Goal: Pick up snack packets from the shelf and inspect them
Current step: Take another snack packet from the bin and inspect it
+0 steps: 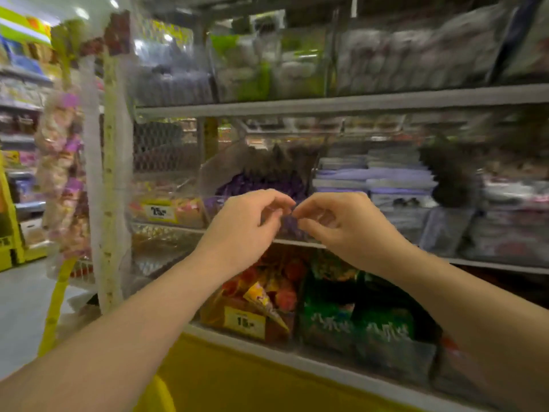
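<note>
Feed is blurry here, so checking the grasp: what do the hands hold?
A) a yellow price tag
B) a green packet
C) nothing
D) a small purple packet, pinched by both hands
D: the left hand and right hand both pinch the small purple packet between their fingertips.

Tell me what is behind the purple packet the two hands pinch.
A clear bin heaped with more purple packets stands behind the held packet. The left hand and right hand cover the bin's front and any label.
</note>
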